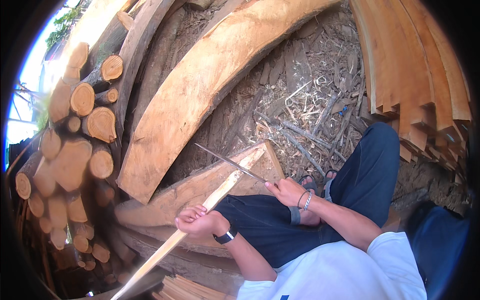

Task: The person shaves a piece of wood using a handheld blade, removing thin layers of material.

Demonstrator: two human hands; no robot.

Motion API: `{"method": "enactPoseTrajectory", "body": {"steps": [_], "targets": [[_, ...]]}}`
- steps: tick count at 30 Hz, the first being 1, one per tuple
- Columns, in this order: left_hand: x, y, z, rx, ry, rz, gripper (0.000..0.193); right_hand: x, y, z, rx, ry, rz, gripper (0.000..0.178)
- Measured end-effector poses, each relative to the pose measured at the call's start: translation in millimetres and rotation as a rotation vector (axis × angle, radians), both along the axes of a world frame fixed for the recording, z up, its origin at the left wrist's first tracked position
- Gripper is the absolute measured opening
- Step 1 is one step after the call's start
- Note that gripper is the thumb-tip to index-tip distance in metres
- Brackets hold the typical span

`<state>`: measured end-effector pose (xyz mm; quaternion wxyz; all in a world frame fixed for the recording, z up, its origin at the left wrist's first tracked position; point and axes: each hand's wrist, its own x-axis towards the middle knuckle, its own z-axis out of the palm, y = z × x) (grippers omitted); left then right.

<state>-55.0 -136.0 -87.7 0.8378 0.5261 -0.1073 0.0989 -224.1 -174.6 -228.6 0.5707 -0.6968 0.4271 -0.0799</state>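
Note:
My left hand (196, 221), with a dark band at the wrist, is closed around a long pale wooden strip (152, 261). The strip slants from the lower left up to the right, and its far end lies over a wide slab with a sawn edge (200, 192). In my right hand (289, 192) is the handle of a long-bladed knife (231, 162), seen nearly edge-on. Its blade points up and left and crosses the strip near the far end; whether it touches the wood I cannot tell. The grip is mostly hidden by my fingers.
A big curved plank (200, 80) lies ahead. Stacked cut logs (72, 160) rise at the left, and sawn boards (415, 65) at the right. Shavings and bark (310, 105) cover the ground between. Thin strips (192, 289) lie at the bottom, beside my bent leg (367, 170).

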Motion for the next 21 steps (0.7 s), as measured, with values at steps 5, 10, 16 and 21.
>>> {"method": "enactPoseTrajectory", "body": {"steps": [5,10,16,21], "targets": [[-5,-2,2,0.005,-0.012,0.019,0.039,-2,6,8,0.007,-0.109,-0.058,0.069],[-6,-2,0,0.006,-0.054,-0.01,0.037,-2,-3,4,0.056,-0.035,-0.014,0.068],[-10,-7,1,-0.011,-0.039,0.017,0.038,-7,1,15,0.065,-0.123,-0.063,0.071],[-9,-3,3,0.01,-0.023,-0.008,0.039,-6,-4,5,0.059,-0.042,0.013,0.071]]}}
